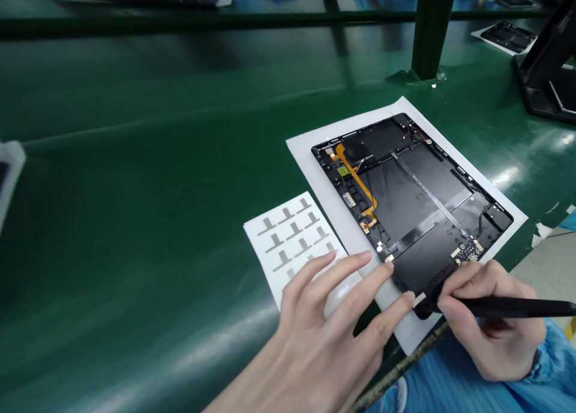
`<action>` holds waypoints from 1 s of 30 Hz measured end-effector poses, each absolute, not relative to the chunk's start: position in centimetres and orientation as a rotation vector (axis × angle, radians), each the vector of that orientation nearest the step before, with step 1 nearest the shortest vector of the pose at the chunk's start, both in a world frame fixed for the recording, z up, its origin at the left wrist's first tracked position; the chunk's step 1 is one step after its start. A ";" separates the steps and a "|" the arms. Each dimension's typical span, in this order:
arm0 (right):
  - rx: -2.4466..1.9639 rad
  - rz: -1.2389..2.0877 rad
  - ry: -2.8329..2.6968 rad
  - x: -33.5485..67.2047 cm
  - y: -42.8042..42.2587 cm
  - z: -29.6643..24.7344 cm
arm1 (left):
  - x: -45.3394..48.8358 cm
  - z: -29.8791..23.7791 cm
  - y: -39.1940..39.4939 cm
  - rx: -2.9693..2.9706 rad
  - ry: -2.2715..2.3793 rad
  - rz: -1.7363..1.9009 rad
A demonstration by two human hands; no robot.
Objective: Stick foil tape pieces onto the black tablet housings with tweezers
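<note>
An opened black tablet housing point(396, 203) lies on a white sheet point(301, 143), with an orange ribbon cable point(357, 182) and a small circuit board point(468, 249) inside. My left hand point(333, 323) is spread, its fingertips over the tablet's near left edge and a white sticker sheet point(265, 245) with rows of grey T-shaped pieces. Its index finger is close to a small pale strip point(419, 299) at the tablet's near corner. My right hand point(495, 317) pinches slim black tweezers point(517, 307), their tip pointing at that corner. Whether the tip touches the strip I cannot tell.
A green post point(434, 29) rises from the green bench point(135, 191) behind the tablet. Another tablet housing point(508, 36) lies at the back right, beside a black stand point(546, 71). A raised shelf point(270, 20) runs along the back. The bench edge point(382, 389) is close to my lap.
</note>
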State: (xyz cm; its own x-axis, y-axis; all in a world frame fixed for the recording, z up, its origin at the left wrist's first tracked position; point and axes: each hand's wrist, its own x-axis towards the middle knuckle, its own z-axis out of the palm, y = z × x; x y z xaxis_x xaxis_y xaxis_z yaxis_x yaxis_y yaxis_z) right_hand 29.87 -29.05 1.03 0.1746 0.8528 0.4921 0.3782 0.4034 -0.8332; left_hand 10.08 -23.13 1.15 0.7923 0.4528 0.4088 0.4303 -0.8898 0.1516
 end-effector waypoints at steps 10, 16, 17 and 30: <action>-1.124 0.725 -1.429 31.2 -28.8 1.5 | 10.3 1.2 -23.1 2.853 0.641 0.743; -1.076 0.892 -1.569 32.6 -27.7 2.4 | 10.0 1.3 -23.1 2.823 0.586 0.766; -1.087 0.885 -1.586 32.7 -27.5 2.5 | 9.9 1.2 -23.1 2.815 0.602 0.767; -1.107 0.822 -1.728 32.1 -26.7 3.1 | 10.1 0.9 -23.4 2.748 0.679 0.850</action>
